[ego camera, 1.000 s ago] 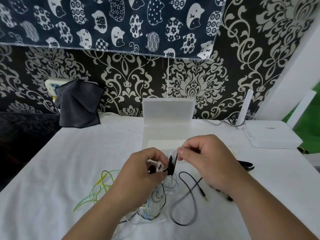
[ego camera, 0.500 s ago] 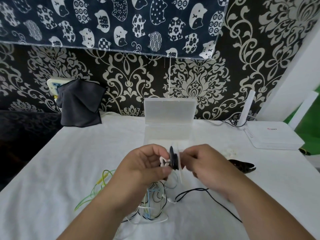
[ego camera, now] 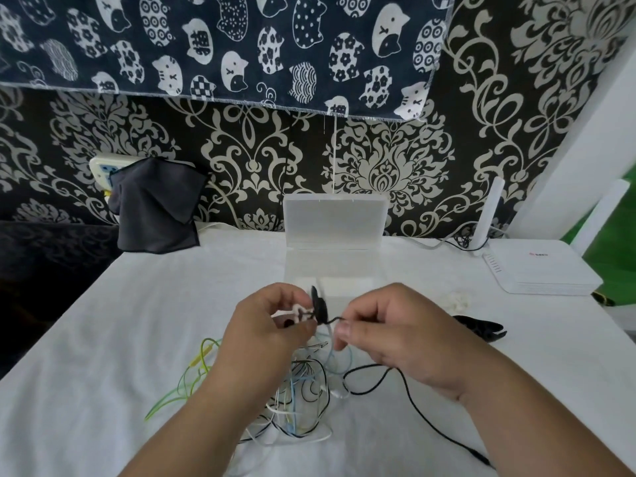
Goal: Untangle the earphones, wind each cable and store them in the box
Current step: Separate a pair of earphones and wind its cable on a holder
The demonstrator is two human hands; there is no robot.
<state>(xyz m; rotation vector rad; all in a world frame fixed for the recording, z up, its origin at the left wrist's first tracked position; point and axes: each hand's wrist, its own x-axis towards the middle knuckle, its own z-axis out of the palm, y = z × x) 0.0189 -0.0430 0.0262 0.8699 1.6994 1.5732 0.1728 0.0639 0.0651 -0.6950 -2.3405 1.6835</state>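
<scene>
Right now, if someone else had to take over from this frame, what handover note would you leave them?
Left hand: grips a partly wound coil of the black cable, held above the table.
Right hand: pinches the same cable just beside the coil; the rest trails off to the right.
Tangle of blue, white, black and green cables lies below the hands, unsorted.
Box stands open behind the hands, with nothing plainly stored in it.
Done: winding of the black cable begun.
Left: finish that coil, box it, then untangle, wind and store the others.
</scene>
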